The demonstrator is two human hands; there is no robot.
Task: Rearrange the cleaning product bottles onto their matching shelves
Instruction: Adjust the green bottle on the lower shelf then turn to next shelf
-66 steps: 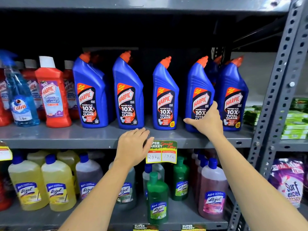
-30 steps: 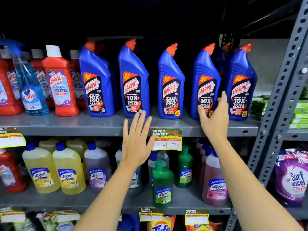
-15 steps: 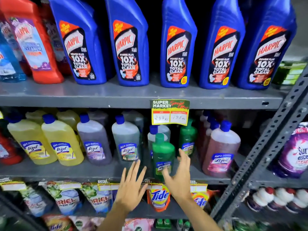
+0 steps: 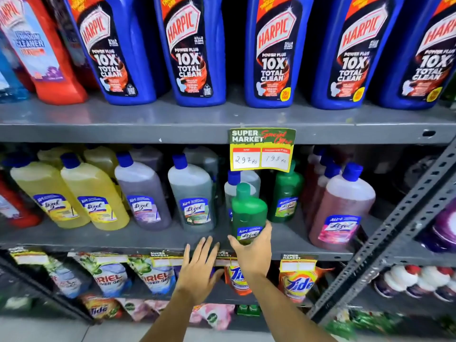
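Observation:
A small green Lizol bottle point(image 4: 248, 213) stands at the front of the middle shelf point(image 4: 123, 236). My right hand point(image 4: 250, 253) wraps its lower part, thumb on the left and fingers on the right. My left hand point(image 4: 198, 270) hovers with fingers spread just left of it, at the shelf's front edge, holding nothing. A second green bottle point(image 4: 286, 193) stands behind to the right. Yellow point(image 4: 93, 193), purple point(image 4: 143, 196), grey point(image 4: 193, 196) and pink point(image 4: 343, 208) Lizol bottles line the same shelf. Several blue Harpic bottles point(image 4: 271, 50) stand on the upper shelf.
A red bathroom cleaner bottle point(image 4: 42, 50) stands at upper left. A yellow price tag point(image 4: 262, 150) hangs from the upper shelf edge. Ariel point(image 4: 111, 277) and Tide pouches point(image 4: 296, 282) fill the lower shelf. A grey perforated upright point(image 4: 394, 233) slants at the right.
The view and both hands dropped from the Harpic shelf to the Lizol shelf. My right hand has closed around the small green bottle; my left hand stays spread beside it.

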